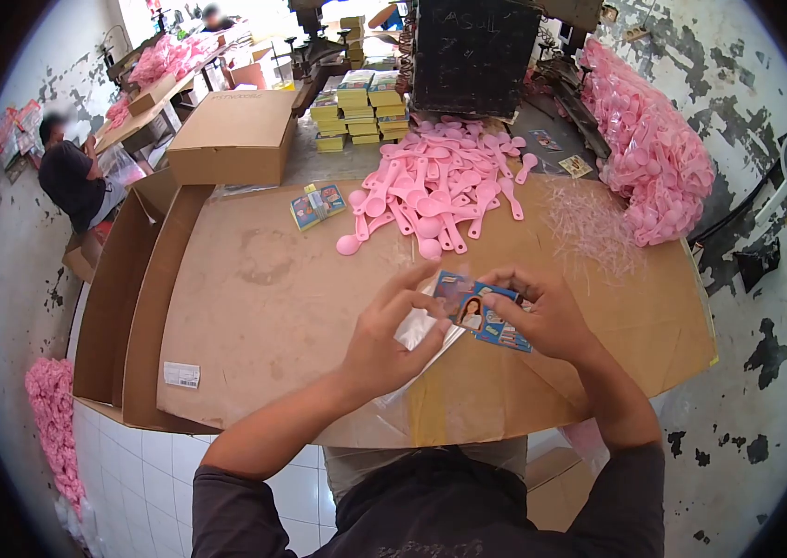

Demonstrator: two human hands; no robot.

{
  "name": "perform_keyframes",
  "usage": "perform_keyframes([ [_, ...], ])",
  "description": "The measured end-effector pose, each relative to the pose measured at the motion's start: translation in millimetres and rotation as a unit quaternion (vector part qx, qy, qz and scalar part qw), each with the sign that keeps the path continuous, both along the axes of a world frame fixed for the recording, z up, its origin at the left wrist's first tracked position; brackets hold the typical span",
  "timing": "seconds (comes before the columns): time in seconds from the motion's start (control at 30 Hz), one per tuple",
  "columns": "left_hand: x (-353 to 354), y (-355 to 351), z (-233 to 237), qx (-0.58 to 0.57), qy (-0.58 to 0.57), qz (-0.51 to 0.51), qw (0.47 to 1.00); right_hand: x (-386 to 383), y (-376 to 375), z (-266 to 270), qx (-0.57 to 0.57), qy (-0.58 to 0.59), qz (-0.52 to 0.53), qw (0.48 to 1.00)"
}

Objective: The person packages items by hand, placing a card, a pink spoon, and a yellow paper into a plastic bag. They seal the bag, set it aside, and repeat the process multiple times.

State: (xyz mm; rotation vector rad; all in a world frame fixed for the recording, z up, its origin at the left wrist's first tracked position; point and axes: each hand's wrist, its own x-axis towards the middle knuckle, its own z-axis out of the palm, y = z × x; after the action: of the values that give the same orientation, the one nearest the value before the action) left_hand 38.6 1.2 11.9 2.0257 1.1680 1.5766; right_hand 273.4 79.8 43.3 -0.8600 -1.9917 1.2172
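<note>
A blue printed card (482, 316) with a person's picture on it is held over the cardboard-topped table. My right hand (547, 312) grips its right side, thumb on top and fingers behind. At the card's left edge, my left hand (384, 335) curls its fingers and thumb round a thin clear plastic bag (415, 327). Some of the plastic hangs below the card. Beyond my hands lies a heap of pink plastic spoons (440, 181). A banded bundle of printed cards (317, 206) rests to the left of the heap.
Stacks of cards (356, 98) stand behind, beside a closed cardboard box (231, 138). An open carton (138, 298) borders the table's left side. Clear bags of pink spoons (645, 149) and thin plastic strips (593, 228) lie at right. Another person (73, 177) sits far left.
</note>
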Motion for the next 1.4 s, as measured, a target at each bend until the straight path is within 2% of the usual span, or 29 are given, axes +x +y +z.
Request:
perform_keyframes([
  [0.03, 2.3, -5.3, 11.5, -0.018, -0.005, -0.022, 1.000, -2.9, -1.3, 4.4, 0.009, -0.010, 0.008, 1.000],
  [0.13, -11.8, -1.4, 3.1, -0.025, 0.013, -0.063, 0.998, -11.1, 1.9, 13.7, 0.021, -0.017, 0.033, 0.999],
  [0.23, -6.9, -1.5, -6.9, -0.156, -0.146, -0.042, 0.976, -16.9, 6.0, 12.7, 0.014, 0.008, 0.042, 0.999],
  [0.33, -14.8, 0.2, 8.4, -0.301, -0.252, -0.118, 0.912, -16.5, 15.3, 2.8, 0.053, -0.002, 0.016, 0.998],
  [0.4, -18.2, 3.5, 11.3, -0.309, -0.264, -0.122, 0.905, -15.0, 19.7, -1.0, 0.115, -0.008, -0.028, 0.993],
  [0.5, -22.2, 6.5, 8.8, -0.307, -0.263, -0.121, 0.907, -15.9, 23.9, -3.3, 0.009, 0.151, -0.053, 0.987],
  [0.8, -17.6, 5.1, 3.7, -0.285, -0.212, -0.102, 0.929, 1.8, 29.4, -0.3, 0.105, -0.006, 0.007, 0.994],
  [0.9, -16.5, 3.4, 3.2, -0.282, -0.171, -0.115, 0.937, -7.0, 21.4, 15.2, 0.196, -0.020, 0.021, 0.980],
  [1.0, -14.8, 2.5, -0.3, -0.276, -0.149, -0.123, 0.941, -12.4, 17.0, 17.6, 0.234, -0.041, 0.028, 0.971],
  [1.2, -14.0, 1.2, 3.4, -0.264, -0.188, -0.114, 0.939, -12.5, 16.6, 4.7, 0.188, 0.028, -0.047, 0.981],
  [1.4, -13.6, 1.4, -0.5, -0.257, -0.208, -0.097, 0.939, -15.5, 8.4, 15.4, 0.234, -0.004, -0.017, 0.972],
])
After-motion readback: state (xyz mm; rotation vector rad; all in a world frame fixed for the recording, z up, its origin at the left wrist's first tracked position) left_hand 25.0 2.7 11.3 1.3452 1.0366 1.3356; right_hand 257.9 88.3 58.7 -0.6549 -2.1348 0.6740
